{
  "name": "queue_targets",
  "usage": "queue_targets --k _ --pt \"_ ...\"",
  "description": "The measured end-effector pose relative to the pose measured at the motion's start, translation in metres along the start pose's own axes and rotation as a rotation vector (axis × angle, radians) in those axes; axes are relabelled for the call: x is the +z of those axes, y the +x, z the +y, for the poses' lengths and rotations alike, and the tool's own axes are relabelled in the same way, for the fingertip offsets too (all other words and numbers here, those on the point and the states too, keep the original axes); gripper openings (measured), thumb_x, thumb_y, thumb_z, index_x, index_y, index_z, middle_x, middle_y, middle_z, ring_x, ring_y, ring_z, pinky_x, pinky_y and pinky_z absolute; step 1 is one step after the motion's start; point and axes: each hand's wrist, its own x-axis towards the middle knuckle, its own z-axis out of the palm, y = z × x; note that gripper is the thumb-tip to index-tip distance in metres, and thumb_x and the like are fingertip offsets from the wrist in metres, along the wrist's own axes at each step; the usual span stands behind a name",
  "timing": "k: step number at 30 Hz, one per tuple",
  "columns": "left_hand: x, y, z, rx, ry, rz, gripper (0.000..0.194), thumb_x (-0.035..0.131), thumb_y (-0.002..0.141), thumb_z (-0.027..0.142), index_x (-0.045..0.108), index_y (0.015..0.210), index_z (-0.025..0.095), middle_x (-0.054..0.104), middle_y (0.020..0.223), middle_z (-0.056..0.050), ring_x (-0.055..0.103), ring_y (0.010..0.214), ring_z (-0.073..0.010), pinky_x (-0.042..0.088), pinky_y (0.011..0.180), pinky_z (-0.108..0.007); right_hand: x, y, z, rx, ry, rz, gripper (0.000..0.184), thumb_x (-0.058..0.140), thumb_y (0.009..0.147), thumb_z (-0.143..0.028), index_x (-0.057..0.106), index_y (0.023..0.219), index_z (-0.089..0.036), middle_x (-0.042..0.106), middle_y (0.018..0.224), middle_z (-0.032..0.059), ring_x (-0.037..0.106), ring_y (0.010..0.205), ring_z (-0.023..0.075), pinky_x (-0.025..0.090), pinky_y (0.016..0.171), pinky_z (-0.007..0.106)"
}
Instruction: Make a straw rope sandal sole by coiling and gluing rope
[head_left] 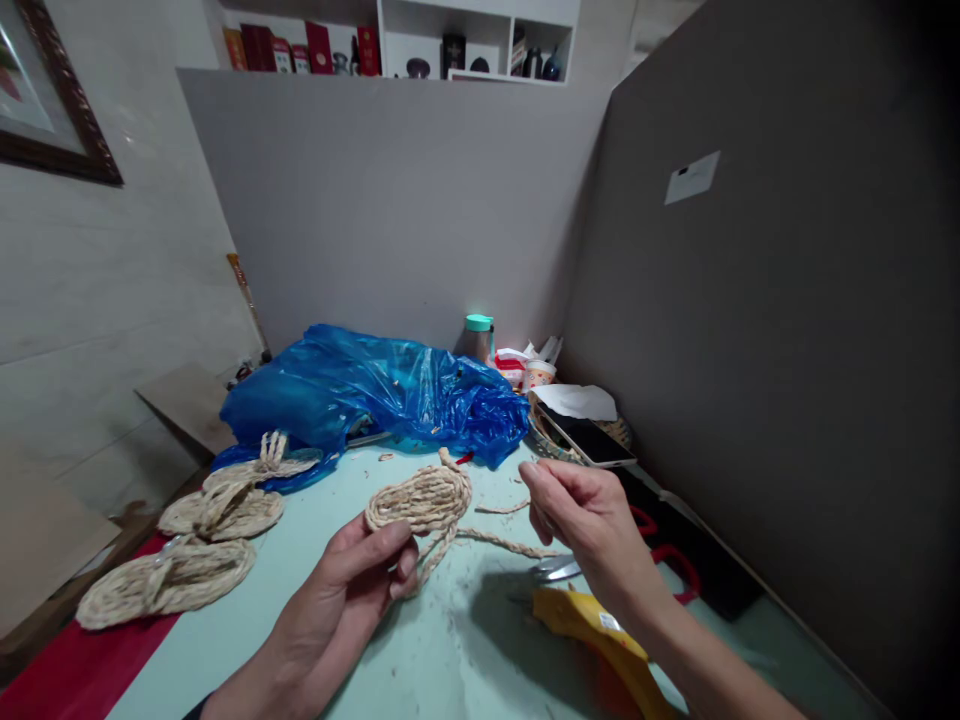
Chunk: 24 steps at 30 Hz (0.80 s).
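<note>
Looking light, rough and pliable, the braided straw coil [420, 498] sits over the desk [420, 660], its near left edge grasped by the left fingers [382, 545] — best pinched flat across the strands, I'd guess. The right fingers [556, 500] are clenched; on what, if anything, I can't tell.

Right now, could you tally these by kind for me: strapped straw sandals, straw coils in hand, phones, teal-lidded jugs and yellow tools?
Strapped straw sandals: 3
Straw coil, in the left hand: 1
Phone: 1
Teal-lidded jug: 1
Yellow tool: 1
Total: 7
</note>
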Motion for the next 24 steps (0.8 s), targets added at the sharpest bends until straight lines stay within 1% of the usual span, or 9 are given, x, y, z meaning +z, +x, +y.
queue_targets --k 2,4,6,8,12,16,19,22,24 --pt "-0.0003 -0.0004 0.0002 -0.001 0.0 0.007 0.017 0.081 0.071 0.02 0.071 0.083 0.014 0.057 0.07 0.0 0.046 0.059 -0.0097 0.042 0.05 -0.022 -0.0018 0.0012 -0.001 -0.01 0.019 0.008 0.052 0.055 0.096 -0.041 0.038 0.053 -0.017 0.039 0.049 -0.0047 0.031 0.048 0.0074 0.028 0.048 0.022" --pt "-0.0005 -0.001 0.0003 -0.001 0.0 0.02 0.016 0.082 0.07 0.019 0.071 0.081 0.015 0.057 0.071 0.0 0.047 0.059 -0.0099 0.043 0.05 -0.022 -0.0028 0.0018 -0.0036 -0.036 0.052 0.01 0.046 0.057 0.096 -0.039 0.046 0.057 -0.016 0.045 0.053 -0.0041 0.037 0.05 0.0075 0.032 0.05 0.021" --pt "-0.0006 -0.0014 0.0004 -0.001 0.002 0.035 0.016 0.082 0.069 0.019 0.071 0.08 0.015 0.057 0.071 0.0 0.047 0.06 -0.0102 0.044 0.051 -0.022 -0.0024 0.0014 -0.0065 -0.072 0.099 -0.014 0.036 0.058 0.096 -0.035 0.057 0.066 -0.016 0.056 0.061 -0.0017 0.05 0.057 0.0092 0.042 0.056 0.021" --pt "-0.0003 -0.0014 0.0007 0.001 0.007 0.054 0.017 0.082 0.068 0.018 0.072 0.082 0.014 0.057 0.071 0.0 0.047 0.06 -0.0102 0.044 0.051 -0.022 -0.0003 0.0002 -0.0085 -0.105 0.154 -0.057 0.025 0.057 0.097 -0.032 0.065 0.079 -0.016 0.067 0.075 0.0025 0.062 0.068 0.0133 0.051 0.067 0.025" --pt "0.0003 -0.0003 0.0016 0.002 0.012 0.065 0.021 0.083 0.067 0.017 0.074 0.086 0.014 0.059 0.073 0.0 0.048 0.06 -0.0102 0.044 0.051 -0.022 0.0046 -0.0022 -0.0091 -0.13 0.232 -0.108 0.018 0.054 0.099 -0.027 0.068 0.094 -0.016 0.072 0.092 0.0058 0.069 0.082 0.0172 0.056 0.078 0.031" --pt "0.0004 -0.0002 0.0019 -0.013 0.011 0.027 0.022 0.083 0.067 0.019 0.074 0.087 0.014 0.058 0.072 0.0 0.047 0.059 -0.0099 0.044 0.051 -0.022 0.0042 -0.0025 -0.0087 -0.119 0.215 -0.097 0.015 0.055 0.099 -0.026 0.068 0.097 -0.017 0.072 0.091 0.0036 0.067 0.081 0.013 0.053 0.078 0.025" --pt "0.0008 -0.0011 0.0011 -0.002 0.001 0.02 0.022 0.083 0.068 0.019 0.073 0.086 0.015 0.058 0.071 0.001 0.046 0.059 -0.0094 0.043 0.051 -0.021 0.0017 -0.0027 -0.0081 -0.085 0.171 -0.097 0.02 0.052 0.1 -0.029 0.066 0.09 -0.018 0.069 0.074 -0.0002 0.058 0.064 0.0092 0.048 0.063 0.02" --pt "0.0013 -0.0015 0.0001 -0.001 -0.006 0.015 0.019 0.084 0.066 0.018 0.071 0.08 0.015 0.057 0.068 0.001 0.047 0.058 -0.0094 0.041 0.05 -0.021 0.0005 -0.0043 -0.0082 -0.058 0.098 -0.114 0.032 0.049 0.101 -0.031 0.061 0.074 -0.017 0.055 0.052 -0.0046 0.044 0.048 0.0071 0.036 0.049 0.019" --pt "0.0018 -0.0014 -0.0002 0.003 -0.004 0.013 0.019 0.083 0.067 0.018 0.071 0.081 0.014 0.057 0.068 0.0 0.047 0.057 -0.0092 0.04 0.05 -0.021 0.0011 -0.0061 -0.0099 -0.067 0.04 -0.123 0.044 0.05 0.1 -0.033 0.052 0.06 -0.016 0.044 0.046 -0.0057 0.036 0.044 0.0061 0.029 0.046 0.02"
